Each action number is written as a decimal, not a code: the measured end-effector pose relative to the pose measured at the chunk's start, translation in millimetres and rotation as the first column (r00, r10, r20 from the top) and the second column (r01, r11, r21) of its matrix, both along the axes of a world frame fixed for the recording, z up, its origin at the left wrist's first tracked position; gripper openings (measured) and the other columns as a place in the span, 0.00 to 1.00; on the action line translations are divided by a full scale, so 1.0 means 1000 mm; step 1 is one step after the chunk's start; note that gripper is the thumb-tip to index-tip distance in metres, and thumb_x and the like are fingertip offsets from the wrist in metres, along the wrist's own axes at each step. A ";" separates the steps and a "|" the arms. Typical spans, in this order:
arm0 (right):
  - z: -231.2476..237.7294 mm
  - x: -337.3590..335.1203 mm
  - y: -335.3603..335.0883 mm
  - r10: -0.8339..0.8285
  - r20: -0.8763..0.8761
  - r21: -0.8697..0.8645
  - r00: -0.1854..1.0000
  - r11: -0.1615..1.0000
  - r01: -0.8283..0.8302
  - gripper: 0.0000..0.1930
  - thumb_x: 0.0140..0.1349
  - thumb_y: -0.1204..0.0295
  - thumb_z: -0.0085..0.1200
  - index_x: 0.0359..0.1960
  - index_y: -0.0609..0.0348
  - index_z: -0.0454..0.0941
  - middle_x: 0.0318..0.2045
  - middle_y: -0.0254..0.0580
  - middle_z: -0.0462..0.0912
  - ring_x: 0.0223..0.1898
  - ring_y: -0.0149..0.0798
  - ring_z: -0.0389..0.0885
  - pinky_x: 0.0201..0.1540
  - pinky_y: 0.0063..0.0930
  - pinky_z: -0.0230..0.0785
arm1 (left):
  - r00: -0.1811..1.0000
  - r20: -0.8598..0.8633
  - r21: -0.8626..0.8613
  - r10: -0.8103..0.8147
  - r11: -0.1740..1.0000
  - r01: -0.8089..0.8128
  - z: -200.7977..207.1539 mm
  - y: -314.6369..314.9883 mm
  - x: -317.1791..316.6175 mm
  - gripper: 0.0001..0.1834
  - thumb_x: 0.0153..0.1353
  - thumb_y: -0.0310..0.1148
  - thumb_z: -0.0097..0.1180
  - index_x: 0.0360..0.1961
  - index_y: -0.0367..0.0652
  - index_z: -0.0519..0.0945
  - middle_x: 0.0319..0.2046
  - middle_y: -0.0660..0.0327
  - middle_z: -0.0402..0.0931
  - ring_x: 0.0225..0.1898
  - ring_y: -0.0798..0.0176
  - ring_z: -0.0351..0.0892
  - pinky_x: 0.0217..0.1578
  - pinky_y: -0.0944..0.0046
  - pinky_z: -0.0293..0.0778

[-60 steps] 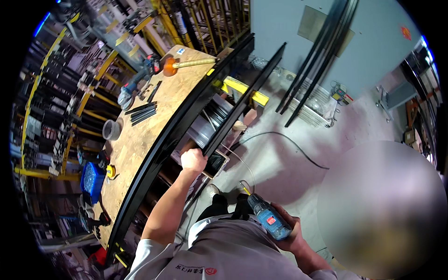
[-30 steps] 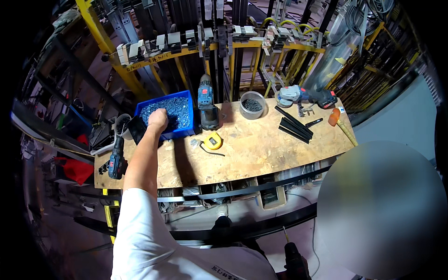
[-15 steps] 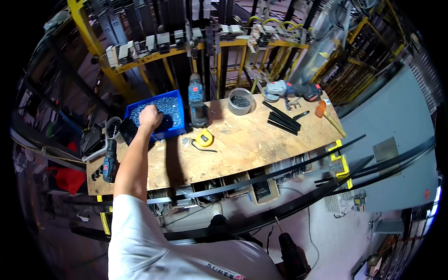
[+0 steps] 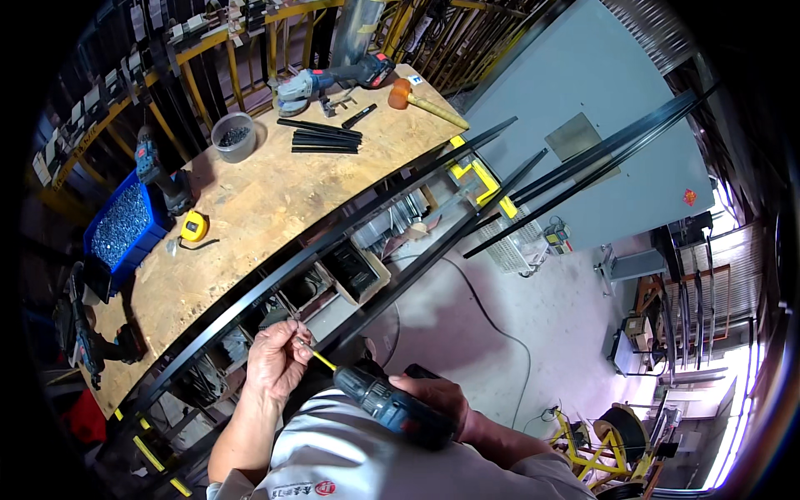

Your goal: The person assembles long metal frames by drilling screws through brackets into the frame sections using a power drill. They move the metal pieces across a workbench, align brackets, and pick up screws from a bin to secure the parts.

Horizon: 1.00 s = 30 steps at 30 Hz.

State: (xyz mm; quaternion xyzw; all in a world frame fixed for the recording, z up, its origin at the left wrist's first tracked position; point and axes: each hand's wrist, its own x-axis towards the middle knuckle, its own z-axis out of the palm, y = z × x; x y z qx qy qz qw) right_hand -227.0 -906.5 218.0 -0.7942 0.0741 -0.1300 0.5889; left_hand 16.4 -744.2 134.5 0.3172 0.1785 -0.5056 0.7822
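Observation:
In front of my body, my left hand (image 4: 277, 360) is closed in a pinch at the tip of a long yellowish driver bit (image 4: 322, 357). A tiny dark piece that looks like a screw shows between its fingertips, mostly hidden. My right hand (image 4: 435, 397) is wrapped round a blue and black cordless drill (image 4: 375, 395), which points left toward the pinched fingers. Just beyond both hands, long black metal bars (image 4: 367, 312) run along the front of the wooden workbench (image 4: 275, 196). At the bench's left end sits a blue bin (image 4: 148, 242) full of small shiny screws.
On the bench are two more cordless drills, one upright (image 4: 158, 172) and one leftmost (image 4: 102, 343), a yellow tape measure (image 4: 194, 225), a round tub (image 4: 234, 138), black strips (image 4: 323, 137), an angle grinder (image 4: 329, 83) and a mallet (image 4: 425, 103). A cable (image 4: 492, 317) crosses the floor.
My left hand has left the blue bin and come back to the bit tip. The drill has risen and swung left in my right hand. The view has turned to the right.

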 end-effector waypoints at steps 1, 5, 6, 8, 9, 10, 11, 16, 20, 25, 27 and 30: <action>-0.006 -0.004 -0.005 0.033 -0.010 -0.027 0.999 0.999 -0.034 0.29 0.65 0.74 0.63 0.68 0.54 0.71 0.40 0.43 0.85 0.38 0.39 0.85 0.45 0.30 0.77 | 0.999 -0.026 -0.006 0.032 0.999 -0.032 0.002 -0.002 -0.010 0.10 0.68 0.29 0.61 0.32 0.32 0.82 0.29 0.52 0.81 0.22 0.65 0.77 0.24 0.69 0.77; -0.013 -0.016 -0.010 0.110 -0.074 -0.043 0.991 0.993 -0.113 0.28 0.67 0.73 0.60 0.68 0.54 0.69 0.40 0.42 0.85 0.39 0.38 0.86 0.46 0.29 0.78 | 0.997 -0.012 -0.008 0.078 0.997 -0.078 0.010 0.000 -0.037 0.10 0.67 0.30 0.62 0.33 0.33 0.82 0.30 0.53 0.81 0.22 0.65 0.77 0.24 0.70 0.79; -0.015 -0.017 -0.012 0.109 -0.065 -0.083 0.992 0.990 -0.114 0.28 0.67 0.73 0.60 0.68 0.54 0.69 0.40 0.42 0.85 0.38 0.39 0.86 0.46 0.29 0.78 | 0.995 -0.024 0.010 0.096 0.995 -0.095 0.007 0.001 -0.041 0.09 0.68 0.30 0.61 0.34 0.33 0.82 0.30 0.54 0.80 0.23 0.65 0.78 0.25 0.70 0.79; -0.020 -0.021 -0.014 0.108 -0.050 -0.144 0.993 0.983 -0.114 0.28 0.67 0.73 0.59 0.69 0.53 0.68 0.39 0.43 0.85 0.37 0.40 0.86 0.46 0.29 0.77 | 0.977 -0.110 0.050 0.185 0.982 -0.180 0.014 0.001 -0.052 0.09 0.69 0.30 0.60 0.36 0.33 0.82 0.30 0.55 0.81 0.24 0.66 0.78 0.27 0.70 0.80; -0.020 -0.024 -0.015 0.108 -0.071 -0.134 0.992 0.984 -0.116 0.27 0.67 0.73 0.59 0.68 0.54 0.69 0.37 0.42 0.85 0.36 0.41 0.86 0.45 0.30 0.78 | 0.972 -0.103 0.072 0.211 0.976 -0.204 0.012 0.002 -0.059 0.08 0.69 0.30 0.59 0.38 0.33 0.81 0.30 0.55 0.82 0.25 0.66 0.79 0.28 0.69 0.81; -0.019 -0.024 -0.018 0.121 -0.055 -0.135 0.991 0.983 -0.127 0.27 0.67 0.73 0.59 0.68 0.54 0.69 0.37 0.42 0.85 0.36 0.41 0.86 0.44 0.30 0.78 | 0.968 -0.122 0.088 0.220 0.974 -0.210 0.013 0.004 -0.065 0.08 0.70 0.30 0.58 0.38 0.33 0.81 0.31 0.54 0.83 0.27 0.66 0.80 0.28 0.68 0.81; -0.017 -0.024 -0.021 0.132 -0.040 -0.135 0.990 0.981 -0.137 0.27 0.67 0.72 0.59 0.68 0.54 0.69 0.37 0.42 0.85 0.36 0.41 0.86 0.44 0.30 0.78 | 0.958 -0.132 0.094 0.254 0.966 -0.243 0.012 0.005 -0.071 0.08 0.70 0.29 0.58 0.38 0.33 0.81 0.31 0.54 0.83 0.27 0.66 0.80 0.29 0.68 0.82; -0.020 -0.031 -0.027 0.158 -0.023 -0.123 0.987 0.979 -0.160 0.26 0.66 0.72 0.60 0.66 0.56 0.71 0.33 0.40 0.84 0.32 0.41 0.85 0.39 0.32 0.78 | 0.904 -0.148 0.089 0.402 0.915 -0.393 0.014 0.005 -0.090 0.09 0.70 0.29 0.58 0.39 0.31 0.80 0.31 0.53 0.82 0.28 0.64 0.80 0.33 0.66 0.85; -0.026 -0.034 -0.027 0.168 -0.009 -0.162 0.986 0.973 -0.167 0.27 0.65 0.71 0.61 0.66 0.57 0.71 0.31 0.41 0.84 0.30 0.40 0.85 0.37 0.33 0.78 | 0.931 -0.149 0.146 0.334 0.938 -0.314 0.008 0.012 -0.099 0.08 0.70 0.29 0.58 0.36 0.32 0.80 0.29 0.56 0.79 0.27 0.66 0.77 0.30 0.70 0.81; -0.025 -0.032 -0.031 0.259 -0.059 -0.124 0.964 0.956 -0.265 0.25 0.65 0.69 0.61 0.63 0.59 0.72 0.32 0.46 0.84 0.30 0.47 0.85 0.36 0.35 0.78 | 0.919 -0.195 0.189 0.342 0.933 -0.307 0.001 0.013 -0.104 0.09 0.73 0.28 0.55 0.37 0.32 0.79 0.27 0.56 0.78 0.26 0.66 0.75 0.26 0.68 0.78; -0.011 -0.026 -0.032 0.301 -0.132 -0.121 0.944 0.941 -0.317 0.25 0.65 0.69 0.61 0.63 0.60 0.73 0.34 0.47 0.85 0.31 0.48 0.86 0.36 0.36 0.78 | 0.926 -0.174 0.237 0.335 0.927 -0.291 0.000 0.014 -0.105 0.09 0.73 0.28 0.55 0.37 0.32 0.80 0.27 0.55 0.78 0.25 0.66 0.75 0.25 0.68 0.78; -0.009 -0.021 -0.036 0.350 -0.178 -0.207 0.920 0.901 -0.382 0.26 0.63 0.69 0.62 0.63 0.61 0.73 0.36 0.49 0.85 0.32 0.49 0.86 0.36 0.37 0.78 | 0.938 -0.176 0.294 0.299 0.925 -0.239 -0.011 0.014 -0.104 0.08 0.72 0.26 0.55 0.37 0.30 0.80 0.26 0.55 0.78 0.23 0.66 0.74 0.22 0.68 0.77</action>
